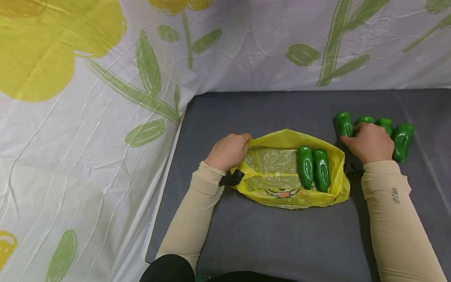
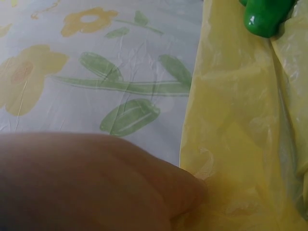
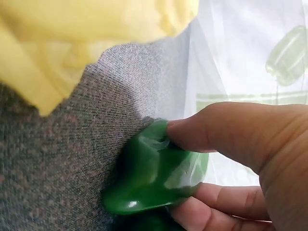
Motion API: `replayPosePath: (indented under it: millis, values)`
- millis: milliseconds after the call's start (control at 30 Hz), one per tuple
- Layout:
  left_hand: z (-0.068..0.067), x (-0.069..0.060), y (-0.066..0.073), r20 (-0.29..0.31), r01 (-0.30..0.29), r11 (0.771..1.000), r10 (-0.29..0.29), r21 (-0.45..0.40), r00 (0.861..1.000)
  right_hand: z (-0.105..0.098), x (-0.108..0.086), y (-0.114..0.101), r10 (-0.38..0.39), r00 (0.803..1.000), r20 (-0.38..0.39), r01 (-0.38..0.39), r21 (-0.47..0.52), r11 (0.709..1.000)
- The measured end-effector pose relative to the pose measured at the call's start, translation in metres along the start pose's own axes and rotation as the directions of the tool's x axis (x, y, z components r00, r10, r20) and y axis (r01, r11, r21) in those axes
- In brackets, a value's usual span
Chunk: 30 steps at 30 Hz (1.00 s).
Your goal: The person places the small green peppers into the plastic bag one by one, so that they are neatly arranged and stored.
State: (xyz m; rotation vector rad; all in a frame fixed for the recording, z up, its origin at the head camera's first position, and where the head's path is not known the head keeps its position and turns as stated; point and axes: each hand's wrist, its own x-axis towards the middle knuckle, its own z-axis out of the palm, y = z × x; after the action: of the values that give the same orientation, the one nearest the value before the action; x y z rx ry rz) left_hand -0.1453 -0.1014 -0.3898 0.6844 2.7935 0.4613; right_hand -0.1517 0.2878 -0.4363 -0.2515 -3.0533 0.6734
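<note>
A yellow plastic bag (image 1: 282, 199) lies on the dark table with its mouth spread open. Two glossy green peppers (image 1: 305, 167) lie side by side in its right part; the end of one pepper (image 2: 262, 19) shows in the left wrist view. At the bag's left rim, my left hand (image 1: 228, 150) pinches the plastic between thumb and fingers. Right of the bag, my right hand (image 1: 372, 143) grips the leftmost pepper (image 1: 343, 123) of a row, thumb on one side and fingers on the other. That held pepper (image 3: 154, 173) is near the table surface in the right wrist view.
More green peppers (image 1: 403, 141) lie around and behind my right hand, partly covered by it. The grey table (image 1: 282, 239) meets a white flowered cloth (image 1: 246, 51) at its back and left edges. Dark straps (image 1: 232, 178) circle both wrists.
</note>
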Motion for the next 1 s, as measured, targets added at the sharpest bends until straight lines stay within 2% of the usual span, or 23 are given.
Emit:
replayPosePath:
  millis: [367, 700, 867, 1000]
  values:
    - [0.000, 0.001, 0.000, 0.005, 0.009, 1.000, -0.009, -0.001, 1.000, -0.008, -0.004, -0.007, 0.004, 0.999, 0.034, -0.006, 0.045, 0.999]
    - [-0.001, 0.000, 0.002, 0.005, 0.017, 1.000, -0.017, 0.004, 1.000, -0.035, -0.021, -0.020, -0.010, 1.000, 0.018, 0.009, 0.075, 0.997]
    - [-0.001, 0.000, 0.002, 0.006, 0.019, 1.000, -0.019, 0.010, 1.000, -0.049, -0.031, -0.031, 0.007, 0.999, 0.031, -0.010, 0.086, 0.996]
    - [0.000, 0.001, 0.002, 0.001, 0.017, 1.000, -0.017, 0.023, 1.000, -0.054, -0.040, -0.044, -0.009, 0.999, 0.037, 0.006, 0.082, 0.997]
